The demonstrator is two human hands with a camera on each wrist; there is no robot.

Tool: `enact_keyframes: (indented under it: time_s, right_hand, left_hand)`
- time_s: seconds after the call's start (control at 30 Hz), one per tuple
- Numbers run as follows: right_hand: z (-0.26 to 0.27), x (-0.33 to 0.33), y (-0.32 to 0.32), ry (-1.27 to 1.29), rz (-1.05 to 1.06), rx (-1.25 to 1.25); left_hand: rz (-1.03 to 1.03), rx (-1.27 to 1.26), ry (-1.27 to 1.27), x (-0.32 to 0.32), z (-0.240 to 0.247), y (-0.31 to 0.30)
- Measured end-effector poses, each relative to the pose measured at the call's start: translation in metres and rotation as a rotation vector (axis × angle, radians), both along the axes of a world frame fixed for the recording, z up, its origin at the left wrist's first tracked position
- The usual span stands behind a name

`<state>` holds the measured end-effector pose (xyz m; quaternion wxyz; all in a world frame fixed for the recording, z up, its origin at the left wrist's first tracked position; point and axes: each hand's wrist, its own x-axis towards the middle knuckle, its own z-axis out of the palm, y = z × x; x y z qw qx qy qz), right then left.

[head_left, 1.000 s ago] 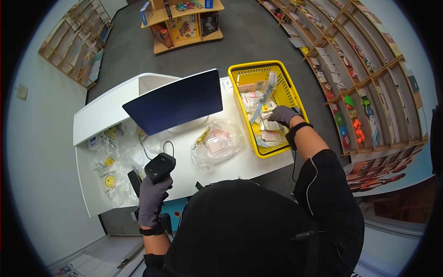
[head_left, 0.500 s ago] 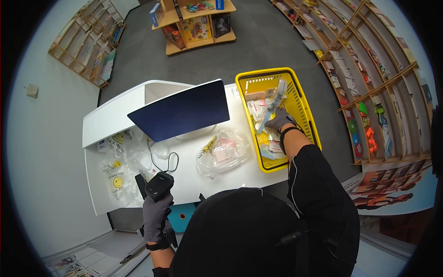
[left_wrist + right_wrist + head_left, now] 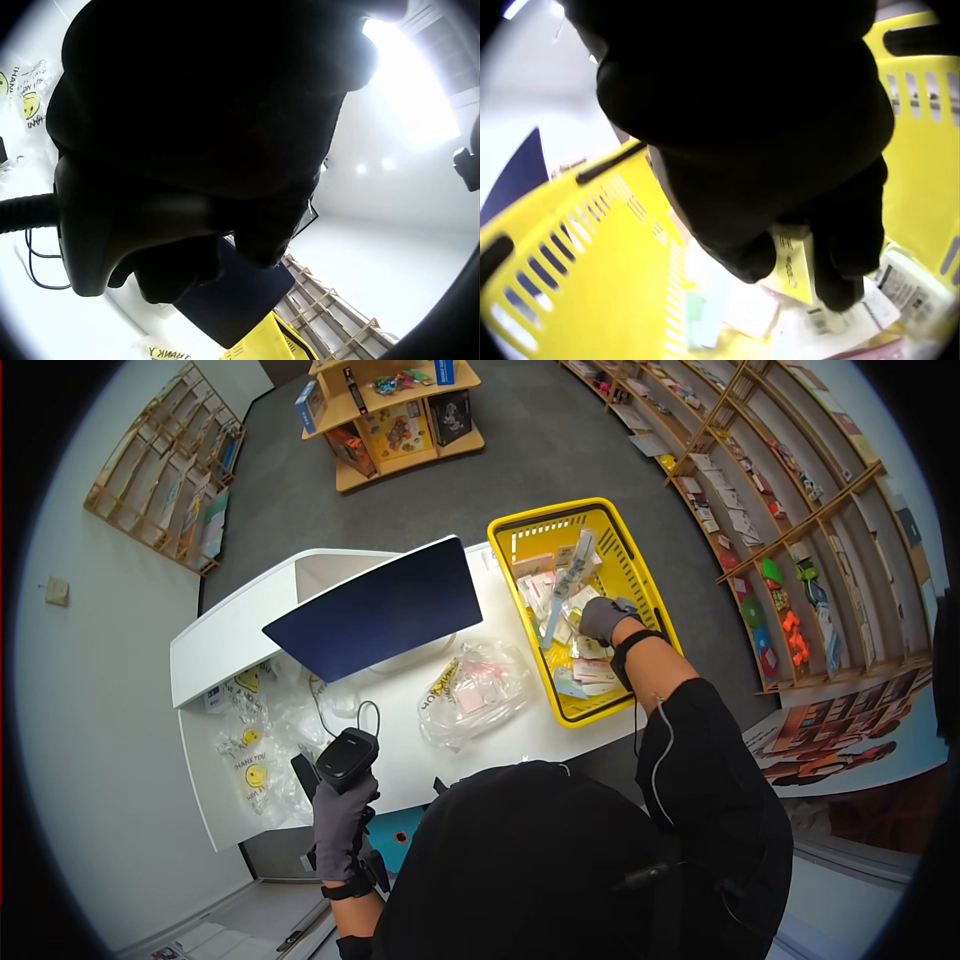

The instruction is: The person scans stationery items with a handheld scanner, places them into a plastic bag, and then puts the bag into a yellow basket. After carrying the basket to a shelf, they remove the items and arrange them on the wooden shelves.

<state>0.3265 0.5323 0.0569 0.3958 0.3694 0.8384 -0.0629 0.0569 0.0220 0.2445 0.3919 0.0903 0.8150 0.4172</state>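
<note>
In the head view my gloved left hand (image 3: 342, 818) grips a black handheld barcode scanner (image 3: 348, 757) by its handle, near the counter's front edge. Its cable loops toward the monitor. My gloved right hand (image 3: 608, 620) reaches down into a yellow shopping basket (image 3: 627, 565). Seen from the right wrist, the fingertips pinch a small yellow-and-white box (image 3: 795, 266) above other packets. Several white packages (image 3: 911, 289) lie in the basket around it. A long clear package with a blue-grey strap (image 3: 568, 588) leans beside that hand.
A dark monitor (image 3: 370, 605) stands on the white counter (image 3: 400, 775). Between it and me lies a clear plastic bag (image 3: 478, 695) with a pinkish box inside. More smiley-printed bags (image 3: 257, 775) fill the left side. Shelves (image 3: 770, 520) line the right wall.
My right hand dipped deeper among the packages, then rose slightly, and the strap package shifted a little. The left hand keeps holding the scanner, now slightly lower. The whole view swayed.
</note>
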Motion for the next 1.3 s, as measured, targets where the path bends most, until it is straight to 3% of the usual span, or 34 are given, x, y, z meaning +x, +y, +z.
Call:
enact_keyframes:
  time_s: [0.03, 0.1, 0.13, 0.2, 0.3, 0.33, 0.37, 0.4, 0.47, 0.6, 0.77, 0.83, 1.0, 1.07, 1.1, 1.2, 1.3]
  right_hand:
    - [0.011, 0.008, -0.002, -0.005, 0.000, 0.003]
    - [0.050, 0.029, -0.009, 0.456, -0.528, -0.453]
    - [0.073, 0.031, -0.020, 0.452, -0.526, -0.446]
    - [0.130, 0.028, -0.060, 0.893, -0.999, -0.766]
    - [0.174, 0.019, -0.112, 1.089, -0.988, -0.960]
    - [0.184, 0.012, -0.127, 1.079, -0.983, -0.975]
    - [0.194, 0.005, -0.143, 1.031, -0.951, -0.992]
    - [0.203, -0.001, -0.158, 0.984, -0.921, -1.006]
    - [0.216, -0.015, -0.184, 0.929, -0.885, -1.031]
    - [0.231, -0.046, -0.221, 0.723, -0.618, -0.983]
    - [0.232, -0.055, -0.236, 0.799, -0.671, -1.061]
    - [0.220, -0.059, -0.237, 0.833, -0.693, -1.048]
    - [0.124, -0.077, -0.232, 0.742, -0.742, -0.805]
    - [0.080, -0.084, -0.224, 0.595, -0.075, -0.544]
    - [0.067, -0.086, -0.222, 0.594, -0.074, -0.543]
    - [0.057, -0.100, -0.224, 0.602, -0.663, -0.821]
    - [0.086, -0.094, -0.234, 0.787, -0.582, -0.702]
  left_hand:
    - [0.000, 0.003, -0.005, -0.001, 0.001, 0.001]
    - [-0.032, 0.011, 0.010, -0.001, 0.005, 0.004]
    - [-0.047, 0.017, 0.017, -0.001, 0.007, 0.006]
    - [-0.104, 0.007, -0.003, -0.003, 0.010, 0.011]
    - [-0.208, -0.035, -0.028, -0.005, 0.022, 0.016]
    - [-0.362, 0.081, 0.018, -0.001, 0.032, 0.021]
    - [-0.516, 0.195, 0.063, 0.003, 0.041, 0.026]
    - [-0.506, 0.183, 0.061, 0.005, 0.049, 0.031]
    - [-0.713, 0.229, 0.036, 0.007, 0.062, 0.042]
    - [-0.769, 0.252, -0.015, 0.007, 0.059, 0.048]
    - [-0.743, 0.365, 0.026, 0.003, 0.044, 0.036]
    - [-0.641, 0.361, 0.048, 0.000, 0.042, 0.029]
    - [-0.343, 0.252, 0.093, -0.012, 0.032, 0.011]
    - [-0.328, 0.236, 0.097, -0.016, 0.023, 0.002]
    - [-0.317, 0.221, 0.101, -0.018, 0.018, -0.002]
    - [-0.304, 0.199, 0.103, -0.019, 0.016, -0.011]
    - [-0.299, 0.182, 0.104, -0.020, 0.014, -0.020]
